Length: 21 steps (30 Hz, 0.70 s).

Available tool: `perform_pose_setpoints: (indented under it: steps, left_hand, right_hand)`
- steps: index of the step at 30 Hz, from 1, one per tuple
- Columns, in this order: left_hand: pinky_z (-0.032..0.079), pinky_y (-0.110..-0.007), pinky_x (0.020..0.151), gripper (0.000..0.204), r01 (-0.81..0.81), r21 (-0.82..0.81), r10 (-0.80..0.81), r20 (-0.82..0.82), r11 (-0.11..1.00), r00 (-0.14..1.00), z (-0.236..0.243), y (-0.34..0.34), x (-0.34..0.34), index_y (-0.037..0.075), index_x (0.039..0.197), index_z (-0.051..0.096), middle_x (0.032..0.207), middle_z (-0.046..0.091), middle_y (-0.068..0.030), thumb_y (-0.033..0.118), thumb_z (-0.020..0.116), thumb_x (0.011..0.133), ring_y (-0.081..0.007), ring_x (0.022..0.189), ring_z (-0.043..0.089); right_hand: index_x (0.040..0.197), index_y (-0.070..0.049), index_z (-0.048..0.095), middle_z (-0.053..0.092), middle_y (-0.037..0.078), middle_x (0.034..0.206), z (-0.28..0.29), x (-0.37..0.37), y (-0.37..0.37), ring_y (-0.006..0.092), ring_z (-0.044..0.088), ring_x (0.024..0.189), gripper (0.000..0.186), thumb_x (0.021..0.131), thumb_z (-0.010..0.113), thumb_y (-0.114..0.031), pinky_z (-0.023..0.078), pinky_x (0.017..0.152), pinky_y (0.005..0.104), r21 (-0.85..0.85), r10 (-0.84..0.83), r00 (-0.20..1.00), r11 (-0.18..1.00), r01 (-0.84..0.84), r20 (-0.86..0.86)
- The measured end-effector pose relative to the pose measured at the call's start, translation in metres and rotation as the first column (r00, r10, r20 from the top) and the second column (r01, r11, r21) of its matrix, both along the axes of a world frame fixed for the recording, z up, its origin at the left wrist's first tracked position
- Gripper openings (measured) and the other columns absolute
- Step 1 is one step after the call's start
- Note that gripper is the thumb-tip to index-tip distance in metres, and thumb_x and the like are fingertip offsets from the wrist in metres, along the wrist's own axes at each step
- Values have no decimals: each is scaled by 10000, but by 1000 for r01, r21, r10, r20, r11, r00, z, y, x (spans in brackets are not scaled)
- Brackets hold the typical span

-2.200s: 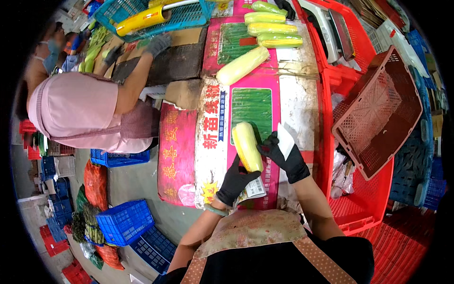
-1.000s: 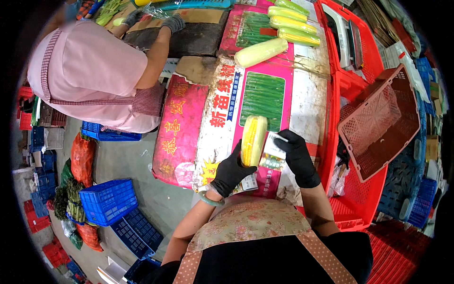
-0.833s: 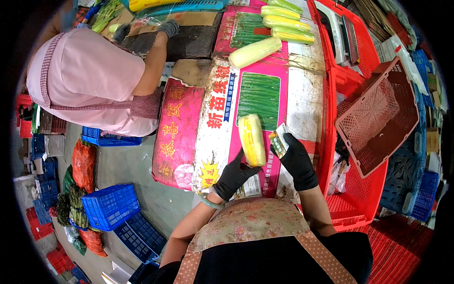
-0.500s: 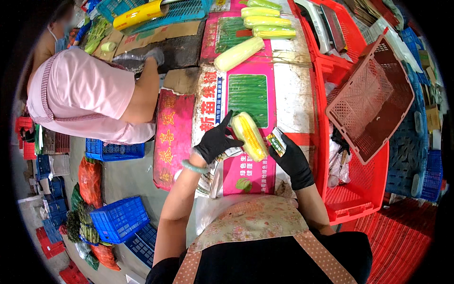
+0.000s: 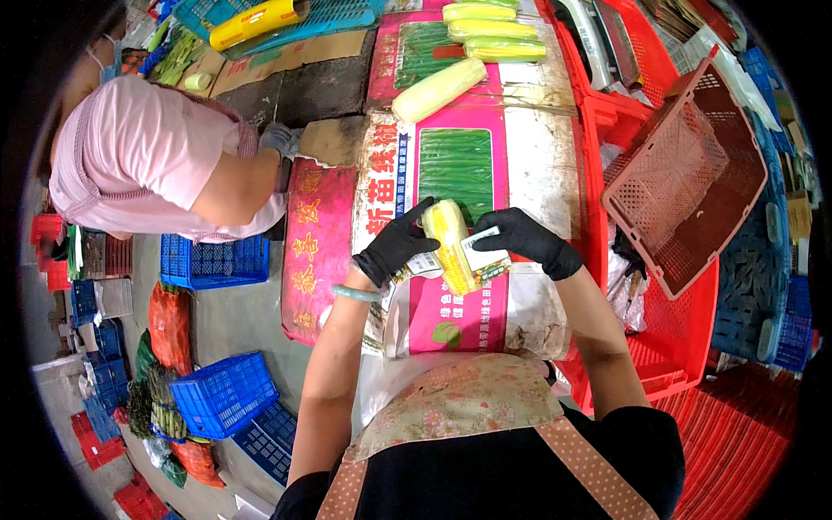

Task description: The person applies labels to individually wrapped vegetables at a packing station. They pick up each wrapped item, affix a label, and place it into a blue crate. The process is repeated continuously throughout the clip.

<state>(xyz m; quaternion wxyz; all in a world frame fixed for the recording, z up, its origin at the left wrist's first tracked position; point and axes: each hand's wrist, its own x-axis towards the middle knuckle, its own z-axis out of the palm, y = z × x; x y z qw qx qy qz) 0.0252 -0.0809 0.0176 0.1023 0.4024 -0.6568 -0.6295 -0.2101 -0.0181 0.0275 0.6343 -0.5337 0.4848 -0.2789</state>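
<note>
Over the printed cardboard, a partly husked, film-wrapped corn cob (image 5: pixel 448 251) stands tilted between my two black-gloved hands. My left hand (image 5: pixel 390 251) grips its left side, with a white printed label strip (image 5: pixel 420 265) showing below the fingers. From the right, my right hand (image 5: pixel 524 241) pinches a small printed label (image 5: pixel 480 250) close against the cob; its fingertips are partly hidden by the label. Farther up the cardboard lies a pale husked corn cob (image 5: pixel 439 91), and beyond it several wrapped corn cobs (image 5: pixel 492 31) lie in a row.
A red crate (image 5: pixel 659 351) with a brown basket (image 5: pixel 685 182) tilted on it stands right of the cardboard. At the left, a co-worker in a pink apron (image 5: pixel 143 156) works at a dark board (image 5: pixel 321 91). Blue crates (image 5: pixel 224 394) and orange sacks (image 5: pixel 169 329) are on the floor.
My right hand has moved up and inward, bringing its label from beside the cob to against it. The co-worker's gloved hand has come nearer.
</note>
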Motion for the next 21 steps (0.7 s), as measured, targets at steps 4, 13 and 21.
perform_pose_setpoints:
  steps: [4, 13, 21]
  left_hand:
    - [459, -257, 651, 742, -24, 47, 23, 13, 999, 1000, 9, 2, -2, 142, 1351, 288, 785, 606, -91, 147, 686, 724, -98, 732, 545]
    - [462, -254, 659, 737, 9, -11, -8, 86, 1000, 996, 4, -3, 0, 140, 1344, 300, 792, 601, -90, 151, 691, 719, -107, 729, 548]
    - [468, -263, 645, 742, -1, 10, 0, 90, 1000, 996, 4, -4, 0, 144, 1333, 316, 782, 599, -100, 145, 702, 699, -128, 716, 564]
  right_hand:
    - [900, 4, 624, 628, 64, 795, -6, 8, -9, 100, 569, 733, 265, 731, 692, -188, 458, 656, 243, 33, 4, 1000, 999, -4, -7]
    - [858, 4, 610, 600, 18, 753, -12, 12, -18, 74, 571, 706, 201, 736, 688, -135, 461, 631, 221, 63, -78, 997, 995, 76, 19]
    - [876, 1, 601, 606, 24, 775, -16, 12, -20, 72, 567, 709, 210, 738, 689, -131, 461, 641, 217, 96, -129, 991, 987, 125, 38]
